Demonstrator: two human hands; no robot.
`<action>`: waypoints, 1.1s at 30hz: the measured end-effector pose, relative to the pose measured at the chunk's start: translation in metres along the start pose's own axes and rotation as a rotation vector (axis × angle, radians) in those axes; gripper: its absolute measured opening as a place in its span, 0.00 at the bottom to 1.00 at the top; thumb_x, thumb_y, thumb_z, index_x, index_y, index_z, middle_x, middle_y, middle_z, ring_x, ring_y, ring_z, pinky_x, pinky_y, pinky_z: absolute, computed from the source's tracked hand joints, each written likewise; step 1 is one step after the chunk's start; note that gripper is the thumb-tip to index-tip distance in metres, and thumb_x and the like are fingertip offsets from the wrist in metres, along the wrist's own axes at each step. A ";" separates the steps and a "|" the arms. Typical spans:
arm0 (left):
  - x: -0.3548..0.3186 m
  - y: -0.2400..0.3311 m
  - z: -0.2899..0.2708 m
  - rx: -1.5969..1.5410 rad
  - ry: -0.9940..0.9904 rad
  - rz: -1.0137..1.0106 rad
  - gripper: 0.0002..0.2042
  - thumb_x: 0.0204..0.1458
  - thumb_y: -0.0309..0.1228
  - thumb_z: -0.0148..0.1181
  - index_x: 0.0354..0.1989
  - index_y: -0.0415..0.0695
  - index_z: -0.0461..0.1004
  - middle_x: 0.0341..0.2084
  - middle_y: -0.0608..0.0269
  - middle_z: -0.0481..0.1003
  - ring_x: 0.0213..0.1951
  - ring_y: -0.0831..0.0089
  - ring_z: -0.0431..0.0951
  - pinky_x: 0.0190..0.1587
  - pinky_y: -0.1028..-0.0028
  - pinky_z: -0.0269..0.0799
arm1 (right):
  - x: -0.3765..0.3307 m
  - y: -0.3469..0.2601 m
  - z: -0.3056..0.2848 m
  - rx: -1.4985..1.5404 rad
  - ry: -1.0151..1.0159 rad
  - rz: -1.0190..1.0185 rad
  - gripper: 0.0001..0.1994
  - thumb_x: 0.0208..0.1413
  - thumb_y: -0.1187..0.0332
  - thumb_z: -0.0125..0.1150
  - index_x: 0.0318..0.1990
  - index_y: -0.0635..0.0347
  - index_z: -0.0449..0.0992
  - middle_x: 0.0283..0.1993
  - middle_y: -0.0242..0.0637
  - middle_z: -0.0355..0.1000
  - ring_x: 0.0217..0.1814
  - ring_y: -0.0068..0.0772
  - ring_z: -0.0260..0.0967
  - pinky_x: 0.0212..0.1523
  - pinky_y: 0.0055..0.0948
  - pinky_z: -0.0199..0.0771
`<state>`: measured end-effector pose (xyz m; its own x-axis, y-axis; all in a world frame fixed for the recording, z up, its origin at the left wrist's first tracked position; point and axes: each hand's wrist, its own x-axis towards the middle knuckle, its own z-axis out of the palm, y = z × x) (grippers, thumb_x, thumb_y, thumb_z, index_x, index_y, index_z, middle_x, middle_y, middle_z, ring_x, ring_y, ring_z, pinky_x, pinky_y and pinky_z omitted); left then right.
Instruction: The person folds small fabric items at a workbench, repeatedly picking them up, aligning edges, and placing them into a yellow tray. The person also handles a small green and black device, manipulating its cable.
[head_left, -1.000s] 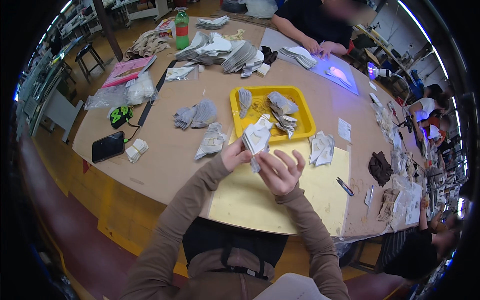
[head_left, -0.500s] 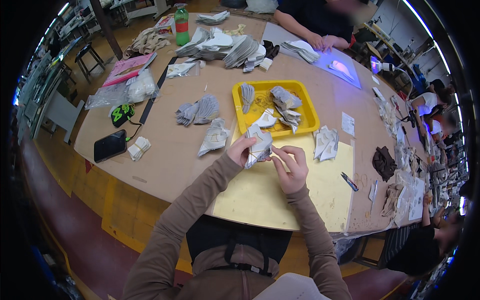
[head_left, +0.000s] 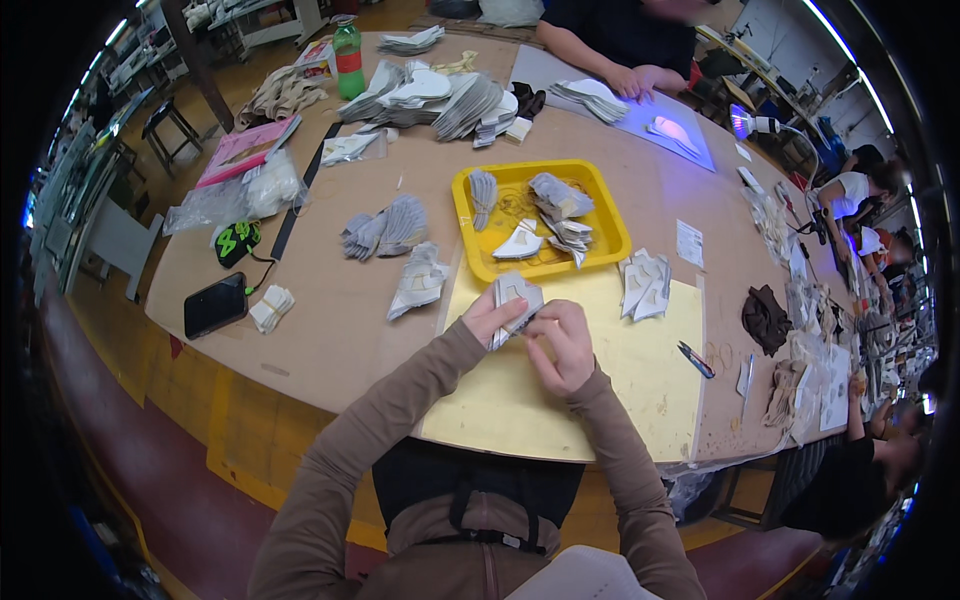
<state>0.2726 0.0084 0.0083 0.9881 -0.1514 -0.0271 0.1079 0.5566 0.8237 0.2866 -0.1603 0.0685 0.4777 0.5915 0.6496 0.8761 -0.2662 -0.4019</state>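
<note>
My left hand (head_left: 484, 318) grips a stack of grey-white cut fabric pieces (head_left: 517, 291), thumb on top, above a pale yellow sheet (head_left: 500, 400). Closed and curled, my right hand (head_left: 562, 350) has its fingertips at the stack's right edge; what they pinch is too small to make out. Just beyond my hands stands a yellow tray (head_left: 618, 228) with several bundles of similar pieces and loose rubber bands inside. Another bundle (head_left: 418, 281) lies left of my hands, with fanned stacks (head_left: 385, 228) behind it. To the right rests a further bundle (head_left: 645, 285).
Thread snips (head_left: 696, 360) and a dark cloth (head_left: 766, 320) lie to the right. On the left are a phone (head_left: 215, 306) and a small white bundle (head_left: 271, 309). Large piles (head_left: 468, 106) and a green bottle (head_left: 348, 60) stand farther back. Across the table a co-worker's hands (head_left: 635, 82) rest near a lit board.
The view has shifted slightly. The rubber band seen across the stack in my left hand no longer shows clearly. My right hand has curled in closer against the stack's edge.
</note>
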 end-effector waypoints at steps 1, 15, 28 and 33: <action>0.000 0.002 -0.001 -0.035 -0.007 0.020 0.20 0.60 0.32 0.52 0.57 0.40 0.58 0.46 0.58 0.70 0.47 0.72 0.73 0.48 0.73 0.72 | 0.002 -0.003 -0.002 0.097 -0.034 -0.018 0.07 0.42 0.78 0.60 0.32 0.60 0.72 0.30 0.36 0.67 0.36 0.38 0.66 0.41 0.37 0.65; 0.004 0.003 0.002 -0.241 0.062 0.000 0.22 0.60 0.39 0.51 0.57 0.39 0.60 0.48 0.48 0.71 0.46 0.65 0.74 0.45 0.67 0.74 | -0.006 0.006 0.001 -0.166 -0.215 0.040 0.09 0.46 0.68 0.62 0.20 0.55 0.69 0.16 0.34 0.65 0.17 0.36 0.63 0.21 0.31 0.61; 0.001 0.005 -0.005 0.181 -0.175 0.035 0.25 0.58 0.36 0.56 0.61 0.41 0.58 0.49 0.61 0.68 0.51 0.72 0.69 0.56 0.70 0.65 | -0.011 -0.006 0.007 0.121 -0.329 0.301 0.06 0.51 0.69 0.61 0.27 0.61 0.77 0.19 0.40 0.69 0.19 0.42 0.67 0.23 0.32 0.68; -0.001 0.019 -0.002 -0.014 -0.097 0.320 0.26 0.56 0.34 0.58 0.62 0.43 0.57 0.49 0.61 0.69 0.51 0.72 0.70 0.57 0.70 0.66 | -0.021 0.010 0.002 0.278 -0.394 0.464 0.10 0.54 0.61 0.60 0.36 0.55 0.82 0.20 0.41 0.72 0.19 0.40 0.70 0.24 0.31 0.71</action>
<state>0.2738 0.0213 0.0228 0.9572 -0.0438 0.2860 -0.2038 0.5996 0.7739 0.2855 -0.1736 0.0496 0.6953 0.7109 0.1060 0.5112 -0.3854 -0.7682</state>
